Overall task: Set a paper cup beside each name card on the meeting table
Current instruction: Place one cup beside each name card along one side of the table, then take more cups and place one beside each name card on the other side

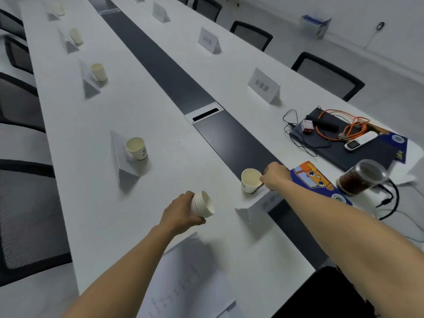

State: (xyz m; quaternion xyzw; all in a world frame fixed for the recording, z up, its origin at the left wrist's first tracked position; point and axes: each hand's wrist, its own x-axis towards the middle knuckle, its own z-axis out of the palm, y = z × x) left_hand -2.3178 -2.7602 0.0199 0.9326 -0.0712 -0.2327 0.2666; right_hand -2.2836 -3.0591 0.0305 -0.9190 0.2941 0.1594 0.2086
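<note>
Right hand (pixel 274 176) pinches the rim of an empty white paper cup with a printed logo (pixel 250 184), upright on the long white bench (pixel 160 175) at lower centre, just beyond a white folded name card (pixel 252 214). Left hand (pixel 181 214) is wrapped around a tilted stack of nested white paper cups (pixel 203 204), held over the bench. Left side of frame: another empty cup (pixel 136 148) stands beside its card (pixel 121 157); three more cup-and-card pairs run toward upper left. Right: lidded clear plastic cup of dark drink (pixel 361 177), near an orange cartoon-print folder (pixel 316 180). Dark strip (pixel 174 76) runs down the bench middle. Black mesh chairs (pixel 328 74) line both sides; pale floor.
</note>
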